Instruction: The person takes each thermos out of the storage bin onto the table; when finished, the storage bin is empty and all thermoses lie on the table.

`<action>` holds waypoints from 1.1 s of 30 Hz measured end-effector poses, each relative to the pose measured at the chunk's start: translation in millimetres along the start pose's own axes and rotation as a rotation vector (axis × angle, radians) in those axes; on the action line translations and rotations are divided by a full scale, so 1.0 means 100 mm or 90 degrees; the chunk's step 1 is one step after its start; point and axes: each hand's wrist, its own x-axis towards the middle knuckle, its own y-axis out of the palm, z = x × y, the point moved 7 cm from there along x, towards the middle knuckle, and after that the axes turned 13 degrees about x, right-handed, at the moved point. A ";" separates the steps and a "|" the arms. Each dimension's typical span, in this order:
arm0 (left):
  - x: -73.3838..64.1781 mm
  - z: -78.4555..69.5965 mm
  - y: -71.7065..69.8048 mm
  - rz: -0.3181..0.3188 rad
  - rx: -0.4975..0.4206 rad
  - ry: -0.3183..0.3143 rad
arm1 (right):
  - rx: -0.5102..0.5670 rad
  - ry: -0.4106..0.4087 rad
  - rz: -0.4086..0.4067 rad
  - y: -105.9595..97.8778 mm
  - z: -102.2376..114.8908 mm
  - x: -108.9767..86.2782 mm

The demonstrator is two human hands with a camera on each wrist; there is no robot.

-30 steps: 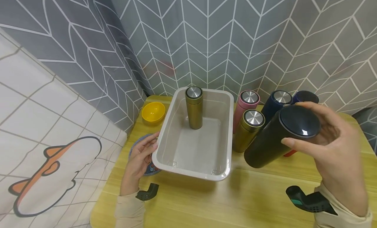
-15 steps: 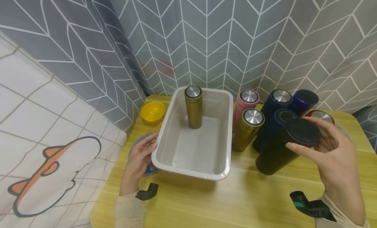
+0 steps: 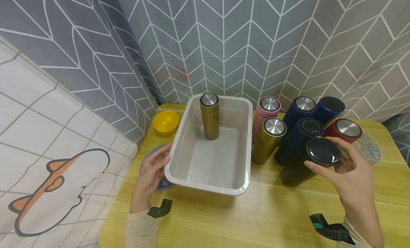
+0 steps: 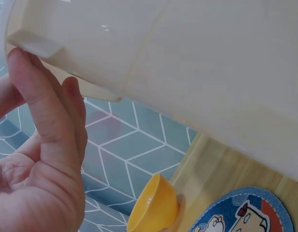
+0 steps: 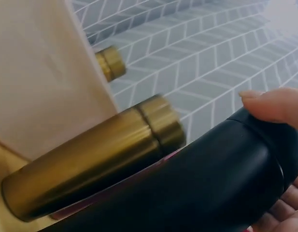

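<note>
My left hand (image 3: 153,166) grips the left rim of a light grey plastic basin (image 3: 205,189), fingers under its lip in the left wrist view. The basin looks tilted toward me. A gold thermos (image 3: 211,121) stands inside it near the back left. My right hand (image 3: 350,175) holds a black thermos (image 3: 299,172) by its lid end, thumb on the near side. The black thermos is beside a dark navy thermos (image 3: 293,141), its base low over the table. In the right wrist view, a second gold thermos (image 5: 91,164) stands beyond the black one.
Pink (image 3: 263,118) and navy (image 3: 294,114) thermoses, a shiny blue tumbler (image 3: 330,107) and a red thermos (image 3: 346,129) cluster right of the basin. A round patterned mat (image 3: 369,149) lies at far right. On the left are a yellow bowl (image 3: 166,122) and a blue round mat (image 4: 279,205).
My right hand has carried the black thermos to the right and down, away from the gold one, to beside the navy thermos. The red thermos now shows. My left hand and basin have barely moved.
</note>
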 end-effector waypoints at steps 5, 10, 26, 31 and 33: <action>0.00 0.00 0.00 0.003 0.001 0.005 | -0.001 0.005 -0.020 -0.06 -0.09 -0.03; 0.00 0.00 0.00 0.005 0.000 0.005 | 0.003 0.007 -0.072 -0.13 -0.15 -0.04; 0.00 0.00 0.00 -0.003 0.001 -0.003 | -0.032 0.043 -0.170 -0.25 -0.26 -0.04; 0.00 -0.01 0.00 -0.002 -0.005 -0.001 | -0.021 0.043 -0.175 -0.26 -0.27 -0.04; 0.00 -0.01 0.01 0.000 -0.006 0.002 | -0.017 0.041 -0.182 -0.27 -0.28 -0.04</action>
